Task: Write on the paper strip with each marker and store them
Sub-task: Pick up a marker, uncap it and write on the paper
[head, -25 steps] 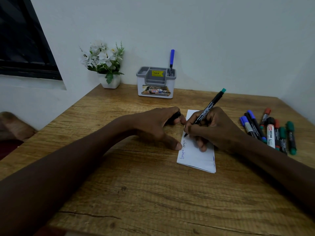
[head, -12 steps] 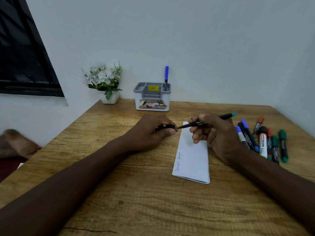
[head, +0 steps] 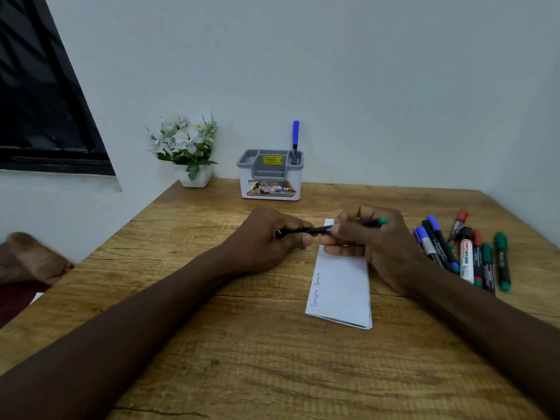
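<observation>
A brown wood-grain pattern is shown on the table (head: pixel 212 344). The paper strip (head: pixel 342 286) is white, written on in blue. The black marker (head: pixel 374 222) is tipped with green. A grey top, a white body and a yellow sticker (head: pixel 272 160) are seen on the desk organizer (head: pixel 269 183), where a blue-capped marker (head: pixel 295 134) stands. Blue, red and green caps are seen on the loose markers (head: pixel 466 262).

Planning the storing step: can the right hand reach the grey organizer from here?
Probably yes: only bare table lies between the right hand, holding the marker, and the open-topped organizer.
</observation>
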`<action>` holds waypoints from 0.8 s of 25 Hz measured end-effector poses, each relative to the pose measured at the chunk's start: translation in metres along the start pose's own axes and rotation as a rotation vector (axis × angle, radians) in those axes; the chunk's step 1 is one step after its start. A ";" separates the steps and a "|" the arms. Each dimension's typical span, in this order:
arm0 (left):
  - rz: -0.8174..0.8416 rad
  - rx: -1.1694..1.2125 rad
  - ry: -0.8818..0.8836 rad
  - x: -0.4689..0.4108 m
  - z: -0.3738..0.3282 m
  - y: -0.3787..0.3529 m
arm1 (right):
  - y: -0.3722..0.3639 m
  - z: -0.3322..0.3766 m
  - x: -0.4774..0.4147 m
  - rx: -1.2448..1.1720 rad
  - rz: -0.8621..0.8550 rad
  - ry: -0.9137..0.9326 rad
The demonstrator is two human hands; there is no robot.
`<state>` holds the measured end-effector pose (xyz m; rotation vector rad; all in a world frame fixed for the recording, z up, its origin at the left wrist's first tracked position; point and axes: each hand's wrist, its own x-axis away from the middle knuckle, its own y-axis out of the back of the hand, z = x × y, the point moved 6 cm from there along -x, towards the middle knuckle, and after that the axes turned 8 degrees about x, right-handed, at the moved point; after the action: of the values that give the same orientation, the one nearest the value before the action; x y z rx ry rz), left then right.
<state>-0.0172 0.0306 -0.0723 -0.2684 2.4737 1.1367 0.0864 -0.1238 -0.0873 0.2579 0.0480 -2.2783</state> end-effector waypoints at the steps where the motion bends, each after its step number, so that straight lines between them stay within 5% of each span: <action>1: -0.010 -0.008 -0.005 0.001 0.000 0.000 | 0.000 0.001 0.002 0.060 0.001 0.012; 13: -0.140 0.057 0.050 0.001 -0.003 -0.004 | -0.003 0.003 0.002 0.107 -0.006 0.081; 20: -0.415 1.059 0.432 -0.002 0.030 -0.006 | -0.001 0.005 0.000 0.037 -0.031 0.119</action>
<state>-0.0051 0.0494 -0.0927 -0.6862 2.7917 -0.4859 0.0850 -0.1235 -0.0825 0.4145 0.0719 -2.2940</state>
